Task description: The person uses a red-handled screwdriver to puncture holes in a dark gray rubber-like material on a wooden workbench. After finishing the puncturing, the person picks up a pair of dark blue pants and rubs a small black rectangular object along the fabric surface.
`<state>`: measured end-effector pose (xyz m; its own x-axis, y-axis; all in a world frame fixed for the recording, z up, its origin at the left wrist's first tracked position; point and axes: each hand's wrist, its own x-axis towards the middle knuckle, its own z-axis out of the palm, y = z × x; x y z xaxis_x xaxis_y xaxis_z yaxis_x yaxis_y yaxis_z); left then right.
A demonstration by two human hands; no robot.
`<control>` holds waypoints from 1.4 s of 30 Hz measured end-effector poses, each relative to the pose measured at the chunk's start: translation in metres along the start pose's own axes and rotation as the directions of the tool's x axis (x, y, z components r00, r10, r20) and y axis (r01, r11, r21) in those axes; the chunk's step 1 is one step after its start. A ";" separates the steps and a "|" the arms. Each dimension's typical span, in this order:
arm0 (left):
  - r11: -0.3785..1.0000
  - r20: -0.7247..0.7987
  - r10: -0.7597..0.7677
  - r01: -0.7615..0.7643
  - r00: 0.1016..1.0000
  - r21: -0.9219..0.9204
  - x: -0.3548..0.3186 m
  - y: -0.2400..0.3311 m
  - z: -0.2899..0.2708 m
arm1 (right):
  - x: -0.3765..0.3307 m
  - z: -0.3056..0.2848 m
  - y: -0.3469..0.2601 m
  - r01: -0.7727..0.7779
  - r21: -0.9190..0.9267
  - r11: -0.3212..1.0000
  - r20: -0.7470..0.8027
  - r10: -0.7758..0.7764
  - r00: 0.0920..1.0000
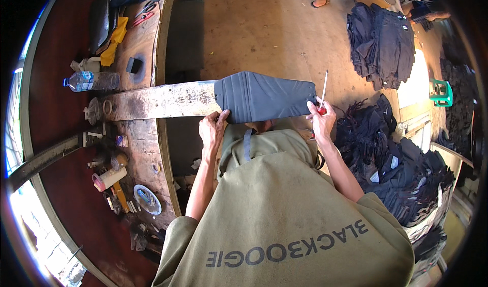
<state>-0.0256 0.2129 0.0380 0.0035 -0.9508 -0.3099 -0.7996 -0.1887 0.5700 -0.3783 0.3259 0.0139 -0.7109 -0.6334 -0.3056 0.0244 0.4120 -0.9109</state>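
Observation:
A long pale wooden board (pixel 168 101), stained along its surface, reaches from the bench at the left toward my lap. Over its near end is drawn a dark blue-black cloth piece (pixel 269 98), wrinkled, with a seam across it. My left hand (pixel 212 129) pinches the cloth's lower left edge against the board, thumb on top. At the cloth's right end, my right hand (pixel 323 120) closes round a red-handled screwdriver (pixel 325 89), its thin metal shaft pointing up and away. The thumb of that hand also touches the cloth's right edge.
The wooden bench (pixel 147 150) at left carries a plastic bottle (pixel 91 81), yellow cloth (pixel 114 40), red-handled scissors (pixel 143 19) and a small bowl (pixel 147 199). Dark garments (pixel 381 43) are piled at right, near a green plastic stool (pixel 441 93). Another person's feet (pixel 320 2) show at the top.

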 end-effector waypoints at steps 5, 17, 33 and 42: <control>1.000 -0.023 -0.023 0.022 0.999 -0.014 -0.003 0.003 0.001 | 0.001 -0.002 0.002 -0.011 0.024 1.000 0.014 0.011 1.000; 0.192 0.467 -0.235 0.511 0.853 -0.838 -0.045 -0.012 -0.037 | -0.025 -0.009 -0.075 0.344 -0.088 0.935 0.142 -0.330 0.933; 0.111 0.725 0.296 0.731 0.622 -0.673 -0.008 -0.002 -0.032 | -0.124 0.144 -0.150 0.793 -0.274 0.543 0.835 -0.274 0.477; 0.106 0.768 0.287 0.778 0.573 -0.620 0.014 -0.022 -0.062 | -0.140 0.171 -0.148 0.782 -0.314 0.539 0.817 -0.266 0.511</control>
<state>0.0291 0.1885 0.0677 -0.6886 -0.4098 -0.5982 0.2898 -0.9118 0.2910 -0.1628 0.2417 0.1439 0.2045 -0.9687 -0.1404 -0.7631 -0.0679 -0.6427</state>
